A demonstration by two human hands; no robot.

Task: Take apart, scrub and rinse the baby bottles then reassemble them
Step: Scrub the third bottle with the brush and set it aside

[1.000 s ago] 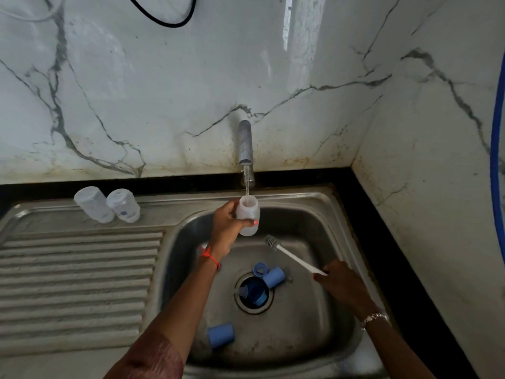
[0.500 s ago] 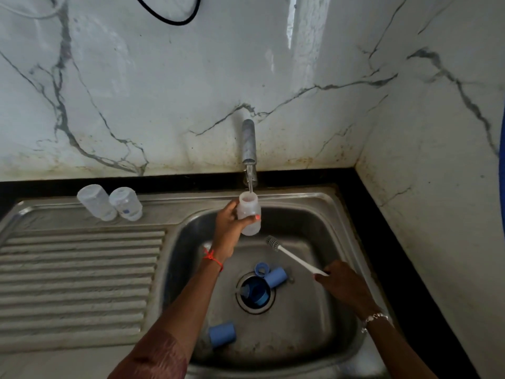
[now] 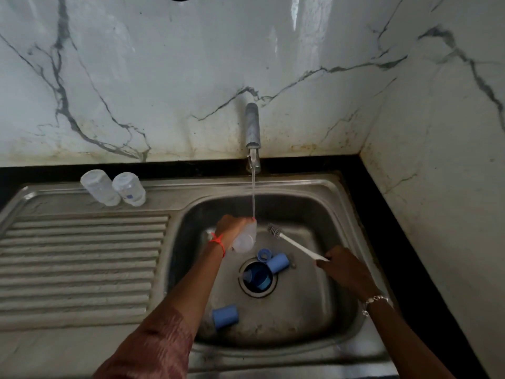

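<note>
My left hand (image 3: 232, 228) grips a clear baby bottle (image 3: 245, 240) low in the steel sink (image 3: 314, 192), tipped so its mouth points down toward the basin. Water from the tap (image 3: 252, 129) runs onto my fingers. My right hand (image 3: 343, 268) holds a white bottle brush (image 3: 295, 243) by its handle, bristle head up and to the left, beside the bottle. Blue caps lie in the basin: one (image 3: 278, 263) next to a small blue ring (image 3: 264, 254) by the drain, another (image 3: 225, 316) near the front. More blue parts sit in the drain (image 3: 257, 276).
Two clear bottles (image 3: 100, 187) (image 3: 129, 189) stand upside down at the back of the ribbed drainboard (image 3: 82, 269). Marble walls close off the back and right side. A black counter strip (image 3: 382, 214) borders the sink on the right.
My left hand has dropped from under the spout down into the basin and turned the bottle mouth-down. The brush hand has stayed nearly still. The water stream is now fully visible.
</note>
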